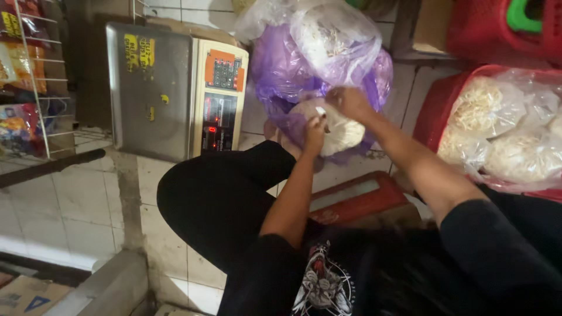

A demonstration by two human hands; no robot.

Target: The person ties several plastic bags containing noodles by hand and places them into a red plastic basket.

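My left hand [314,133] and my right hand [349,103] both grip the top of a small clear bag of pale noodle-like crackers [341,131], held in front of a large purple plastic bag [281,76]. Another clear bag of the same crackers [333,36] lies on top of the purple bag. My fingers pinch the small bag's mouth; what they do there is hidden. My knee in black trousers [222,193] sits below the hands.
A metal digital scale [170,88] with a lit red display stands on the tiled floor to the left. A red basket [436,108] with several bags of crackers is at the right. A wire rack of snack packets [23,76] is far left. A red box [357,199] lies by my leg.
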